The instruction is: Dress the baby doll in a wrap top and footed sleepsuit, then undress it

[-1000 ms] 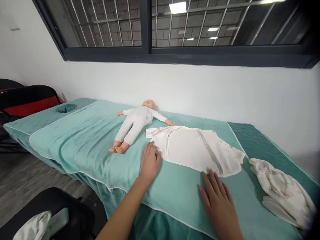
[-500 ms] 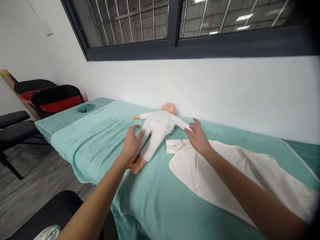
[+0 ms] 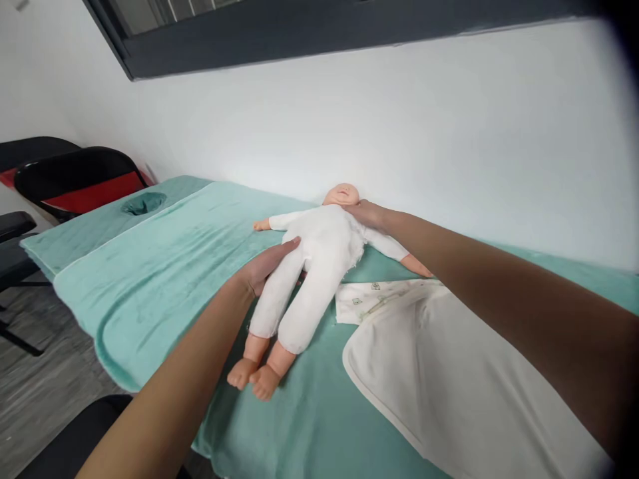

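Observation:
A baby doll (image 3: 324, 239) with a white cloth body lies on its back, head towards the wall and bare feet towards me. My left hand (image 3: 269, 265) is closed round the doll's hip and upper thigh, thumb on top and most fingers hidden beneath. At the neck, my right hand (image 3: 367, 213) grips the doll beside its head, its fingers partly hidden behind the shoulder. A white blanket (image 3: 449, 359) with a small printed pattern along its folded edge is spread under my right forearm, close to the doll's hand.
The bed has a teal cover (image 3: 164, 266) and, at its left end, a face hole (image 3: 144, 203). Black and red folding chairs (image 3: 84, 183) stand beyond that end. The white wall (image 3: 279, 126) runs behind the bed, beneath a dark window frame (image 3: 299, 43).
Both hands have come onto the doll: the left has taken hold at the hip, the right has reached up to the neck. The doll's legs have shifted slightly. My view has tilted down.

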Demonstrator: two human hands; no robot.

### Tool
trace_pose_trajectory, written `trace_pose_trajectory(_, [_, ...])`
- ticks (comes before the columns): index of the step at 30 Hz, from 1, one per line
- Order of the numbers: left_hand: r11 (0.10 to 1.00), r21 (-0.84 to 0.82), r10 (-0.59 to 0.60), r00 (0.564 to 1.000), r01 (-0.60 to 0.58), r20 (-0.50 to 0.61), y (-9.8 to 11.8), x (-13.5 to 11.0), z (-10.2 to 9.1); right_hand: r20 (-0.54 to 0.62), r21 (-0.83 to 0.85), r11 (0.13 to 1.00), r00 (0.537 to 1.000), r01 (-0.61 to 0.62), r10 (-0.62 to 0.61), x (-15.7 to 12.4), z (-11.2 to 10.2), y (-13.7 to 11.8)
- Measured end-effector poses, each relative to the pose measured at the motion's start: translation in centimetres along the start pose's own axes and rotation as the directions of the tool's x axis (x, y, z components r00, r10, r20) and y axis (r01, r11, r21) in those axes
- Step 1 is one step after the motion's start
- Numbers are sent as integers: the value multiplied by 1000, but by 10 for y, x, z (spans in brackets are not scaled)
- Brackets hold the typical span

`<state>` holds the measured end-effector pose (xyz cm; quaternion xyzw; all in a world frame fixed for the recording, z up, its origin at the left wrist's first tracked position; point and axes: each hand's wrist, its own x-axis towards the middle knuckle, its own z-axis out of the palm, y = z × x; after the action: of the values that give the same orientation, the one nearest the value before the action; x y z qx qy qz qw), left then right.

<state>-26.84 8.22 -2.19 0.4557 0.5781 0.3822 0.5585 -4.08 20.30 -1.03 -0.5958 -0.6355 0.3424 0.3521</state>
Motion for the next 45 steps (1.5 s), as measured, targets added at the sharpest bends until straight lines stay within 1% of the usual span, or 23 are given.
trace_pose_trajectory(2, [1000, 1, 1, 996, -1, 93, 6, -11, 16, 37, -30, 998, 998, -59, 60, -11, -21, -7])
trace_pose_trajectory(4, [1000, -18, 15, 976, -11, 219, 11, -25, 40, 29, -80, 991, 993, -110, 112, -29, -53, -10])
trace_pose_trajectory(7, [995, -63, 88, 942, -71, 325, 17, -51, 95, -39, -165, 972, 986, -169, 165, -63, -115, 0])
trace_pose_trajectory(9, [986, -82, 163, 924, -144, 345, 18, -73, 139, -90, -223, 951, 976, -213, 198, -90, -157, 15])
trace_pose_trajectory(12, [966, -14, 252, 929, -258, 271, 11, -106, 202, -158, -270, 928, 963, -257, 220, -132, -211, 44])
trace_pose_trajectory(14, [960, 10, 266, 929, -278, 257, 0, -124, 232, -179, -268, 925, 957, -269, 226, -158, -235, 67])
trace_pose_trajectory(17, [972, -136, 229, 903, -192, 363, -19, -141, 258, -175, -269, 921, 954, -283, 242, -186, -250, 99])
trace_pose_trajectory(19, [967, -241, 175, 896, -80, 409, -31, -147, 266, -169, -284, 918, 957, -278, 237, -194, -248, 116])
trace_pose_trajectory(22, [946, -322, 116, 916, 15, 384, -44, -149, 271, -148, -296, 919, 963, -259, 224, -196, -235, 130])
trace_pose_trajectory(26, [941, -337, 129, 949, -26, 287, -55, -146, 272, -100, -332, 912, 971, -239, 218, -192, -229, 133])
trace_pose_trajectory(29, [970, -203, 162, 978, -133, 131, -60, -143, 268, -78, -411, 884, 975, -221, 208, -190, -241, 126])
trace_pose_trajectory(31, [971, -47, 232, 973, -233, -18, -64, -141, 266, -74, -579, 786, 974, -217, 215, -191, -249, 114])
trace_pose_trajectory(33, [945, 64, 327, 935, -321, -135, -69, -141, 265, -125, -763, 613, 977, -206, 173, -194, -248, 95])
trace_pose_trajectory(34, [929, 90, 370, 913, -360, -170, -72, -142, 265, -151, -824, 535, 982, -189, 113, -196, -241, 85])
trace_pose_trajectory(35, [913, 107, 408, 893, -394, -192, -74, -143, 266, -162, -857, 490, 986, -157, 33, -198, -231, 75])
trace_pose_trajectory(36, [897, 124, 441, 875, -424, -200, -77, -145, 268, -134, -877, 471, 990, -95, -49, -199, -216, 65])
trace_pose_trajectory(38, [869, 153, 493, 850, -471, -183, -82, -147, 271, 24, -877, 471, 987, 99, -161, -199, -180, 51])
trace_pose_trajectory(39, [855, 169, 516, 840, -491, -169, -84, -147, 272, 133, -856, 475, 975, 203, -178, -198, -161, 48])
trace_pose_trajectory(40, [840, 192, 536, 829, -507, -157, -85, -146, 273, 199, -838, 476, 962, 266, -187, -195, -141, 46])
trace_pose_trajectory(42, [796, 295, 581, 805, -529, -124, -87, -142, 271, 272, -815, 478, 945, 328, -183, -185, -108, 48])
trace_pose_trajectory(43, [748, 384, 615, 783, -541, -96, -88, -139, 268, 282, -812, 479, 943, 333, -178, -180, -96, 50])
trace_pose_trajectory(44, [671, 490, 657, 753, -556, -46, -87, -134, 263, 287, -811, 481, 943, 334, -170, -174, -87, 54])
trace_pose_trajectory(45, [565, 598, 696, 718, -569, 26, -86, -129, 258, 290, -811, 483, 944, 331, -159, -169, -80, 57])
